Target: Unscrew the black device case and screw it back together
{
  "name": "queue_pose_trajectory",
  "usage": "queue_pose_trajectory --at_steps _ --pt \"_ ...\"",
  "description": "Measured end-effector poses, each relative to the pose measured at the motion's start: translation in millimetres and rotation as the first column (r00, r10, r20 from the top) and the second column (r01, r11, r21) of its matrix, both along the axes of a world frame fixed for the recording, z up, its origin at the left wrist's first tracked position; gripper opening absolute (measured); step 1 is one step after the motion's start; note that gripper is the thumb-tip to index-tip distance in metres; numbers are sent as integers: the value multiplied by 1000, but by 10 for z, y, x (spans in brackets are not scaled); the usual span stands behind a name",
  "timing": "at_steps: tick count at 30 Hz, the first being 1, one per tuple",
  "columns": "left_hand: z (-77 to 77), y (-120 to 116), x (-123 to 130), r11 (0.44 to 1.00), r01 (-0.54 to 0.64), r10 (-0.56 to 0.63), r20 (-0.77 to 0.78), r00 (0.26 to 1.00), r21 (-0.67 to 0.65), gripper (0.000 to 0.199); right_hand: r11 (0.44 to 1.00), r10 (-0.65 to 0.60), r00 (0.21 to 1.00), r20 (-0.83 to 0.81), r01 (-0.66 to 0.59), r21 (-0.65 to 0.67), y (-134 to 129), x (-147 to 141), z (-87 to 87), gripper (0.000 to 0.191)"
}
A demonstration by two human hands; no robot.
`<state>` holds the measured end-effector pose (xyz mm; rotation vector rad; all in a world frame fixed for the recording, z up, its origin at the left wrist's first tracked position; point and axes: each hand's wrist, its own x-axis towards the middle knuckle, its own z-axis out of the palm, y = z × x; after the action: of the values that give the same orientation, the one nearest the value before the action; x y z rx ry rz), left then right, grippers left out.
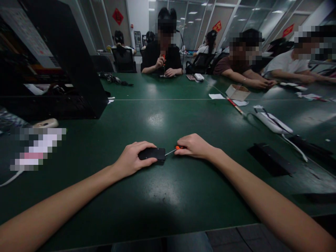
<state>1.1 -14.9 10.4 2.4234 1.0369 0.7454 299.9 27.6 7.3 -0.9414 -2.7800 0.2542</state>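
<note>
My left hand [135, 157] is wrapped round a small black box [157, 154] that lies on the green table [154, 120], thumb on the near side and fingers on the far side. In my right hand [193, 146] is a screwdriver [179, 147] with an orange handle, mostly hidden by the closed fingers. Its thin metal shaft points left and its tip meets the right end of the box. Whether the tip sits in a screw is too small to tell.
A large black cabinet [86, 70] stands at the back left. On the right lie a black casing [271, 158], a white power strip [274, 120] and cables. An open carton [237, 92] is further back. Several people sit across the table, one holding an orange-handled tool.
</note>
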Motion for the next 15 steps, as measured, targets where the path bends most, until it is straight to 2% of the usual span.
queue_pose_trajectory --at_steps 5,11,15 --pt "8 -4 -4 1000 -3 4 24 1000 -14 37 999 -3 1000 -12 3 -33 50 54 -26 70" --pt "17 -5 -6 1000 3 -1 48 999 -26 37 996 -64 998 -14 65 62 83 242 82 71" --pt "26 -12 -4 1000 5 -3 53 999 -29 36 992 -74 997 -6 75 98 70 255 117 71"
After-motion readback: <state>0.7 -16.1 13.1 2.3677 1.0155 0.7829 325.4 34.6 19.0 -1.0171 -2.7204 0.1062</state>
